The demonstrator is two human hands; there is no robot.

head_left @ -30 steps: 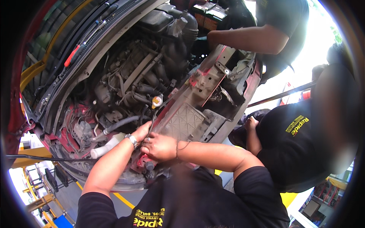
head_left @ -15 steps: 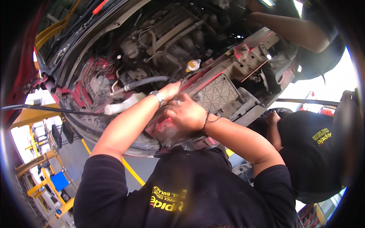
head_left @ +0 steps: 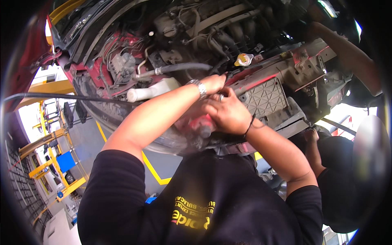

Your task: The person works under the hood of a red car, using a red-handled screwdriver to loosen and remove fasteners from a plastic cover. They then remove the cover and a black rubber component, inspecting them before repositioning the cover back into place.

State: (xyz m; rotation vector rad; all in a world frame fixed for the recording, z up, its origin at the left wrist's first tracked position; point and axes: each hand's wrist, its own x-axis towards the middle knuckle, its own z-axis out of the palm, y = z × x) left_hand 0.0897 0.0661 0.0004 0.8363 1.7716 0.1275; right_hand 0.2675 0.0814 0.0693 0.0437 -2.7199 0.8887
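Both of my hands work close together at the front crossmember [head_left: 255,83] of a red car with its hood up. My left hand [head_left: 214,84], with a metal watch at its wrist, reaches over the crossmember's near end; its fingers look bent, their tips hidden. Just nearer, my right hand [head_left: 229,111], wearing a ring and a dark cord bracelet, is closed with fingers curled. Whatever either hand grips is out of sight. Below my right hand is a red and grey part [head_left: 202,123], partly blurred. A white plastic reservoir [head_left: 153,90] lies beside my left forearm.
Beyond my hands lies the engine [head_left: 212,34], with a yellow cap [head_left: 243,60] and a grey hose [head_left: 185,67]. A ribbed panel [head_left: 265,98] is to the right. Co-workers' arms [head_left: 347,51] come in at right. A black rod [head_left: 61,96] crosses the left side.
The view has shifted, so the car and my hands appear farther right. My hands stay at the same place on the crossmember, with only slight changes in pose.
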